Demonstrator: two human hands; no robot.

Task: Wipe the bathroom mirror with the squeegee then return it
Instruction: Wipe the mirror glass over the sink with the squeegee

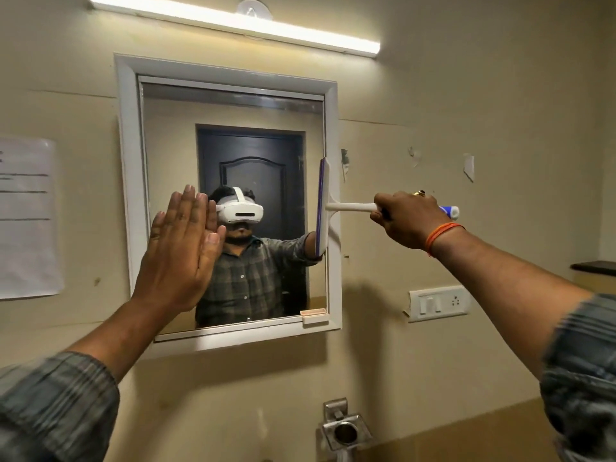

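Observation:
The bathroom mirror (173,135) hangs on the beige wall in a white frame. My right hand (408,218) grips the handle of a white squeegee (350,207) with a blue end. Its blade stands upright against the mirror's right edge. My left hand (181,248) is flat with straight fingers, raised in front of the mirror's left part; whether it touches the glass I cannot tell. The mirror reflects a person and a dark door.
A tube light (233,23) runs above the mirror. A paper sheet (26,218) is stuck to the wall at left. A switch plate (438,303) sits right of the mirror. A metal holder (345,431) juts out below. A dark shelf (593,266) is at far right.

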